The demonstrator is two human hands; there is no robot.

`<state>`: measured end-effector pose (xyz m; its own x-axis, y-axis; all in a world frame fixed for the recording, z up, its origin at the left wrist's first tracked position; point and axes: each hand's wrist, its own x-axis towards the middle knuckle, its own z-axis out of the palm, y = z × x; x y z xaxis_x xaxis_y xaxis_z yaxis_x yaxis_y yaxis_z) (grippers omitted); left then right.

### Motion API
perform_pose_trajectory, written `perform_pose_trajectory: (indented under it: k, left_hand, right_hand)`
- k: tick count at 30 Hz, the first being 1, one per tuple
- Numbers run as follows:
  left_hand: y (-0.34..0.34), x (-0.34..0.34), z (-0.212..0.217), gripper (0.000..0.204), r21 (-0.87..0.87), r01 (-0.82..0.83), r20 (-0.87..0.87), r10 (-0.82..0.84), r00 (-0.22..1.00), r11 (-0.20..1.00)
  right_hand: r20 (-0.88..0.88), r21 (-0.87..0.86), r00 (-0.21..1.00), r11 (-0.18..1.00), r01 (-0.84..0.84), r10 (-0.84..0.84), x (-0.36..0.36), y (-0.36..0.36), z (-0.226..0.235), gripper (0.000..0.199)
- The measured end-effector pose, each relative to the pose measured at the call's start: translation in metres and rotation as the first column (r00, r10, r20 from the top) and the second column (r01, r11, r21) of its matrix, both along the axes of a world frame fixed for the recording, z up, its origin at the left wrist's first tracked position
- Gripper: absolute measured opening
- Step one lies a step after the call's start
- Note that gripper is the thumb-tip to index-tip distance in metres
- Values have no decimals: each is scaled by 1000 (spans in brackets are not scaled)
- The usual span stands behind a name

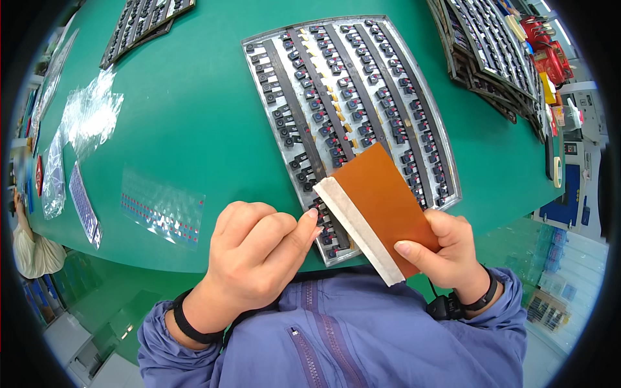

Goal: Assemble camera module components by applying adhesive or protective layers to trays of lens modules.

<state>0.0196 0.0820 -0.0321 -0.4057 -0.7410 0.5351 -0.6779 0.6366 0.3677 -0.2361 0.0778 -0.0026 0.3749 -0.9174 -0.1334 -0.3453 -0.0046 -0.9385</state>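
The right hand (453, 249), at lower right of centre, is closed on an orange-brown rectangular card (387, 204): the thumb presses on the card's near face and the fingers wrap behind its right edge. The card is tilted, and a white strip (359, 229) runs along its lower left edge. The card covers the lower right part of a metal tray (446, 171).

The left hand (259, 249), at lower centre, is curled into a loose fist. Thumb and forefinger are pinched together at the upper end of the white strip; whether they actually grip the strip cannot be determined.

The metal tray lies on the green table (194, 116) in the upper centre of the frame. It carries rows of small black components (336, 84) between dark rails.

More loaded trays are stacked (491, 58) at upper right, and another tray (139, 22) sits at upper left. A clear plastic sheet (162, 208) with rows of small red and blue parts lies left of centre. Crumpled clear bags (90, 116) lie near the left edge of the table.

Both wrists bear black bands, and the sleeves are blue-violet.
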Motion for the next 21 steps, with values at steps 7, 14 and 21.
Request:
perform_pose_trajectory:
  k: [7,14,21]
  left_hand:
    - [0,-1,1,34,45,-81,-23,82,996,996]
    - [-5,-2,1,33,22,-139,56,138,989,990]
    - [-3,10,17,39,81,-48,97,40,995,996]
  right_hand:
    - [-79,99,997,995,12,-5,3,-5,4,17]
    - [-105,115,994,993,28,-16,6,-7,7,16]
    - [439,411,829,898,157,-346,-14,-9,-2,39]
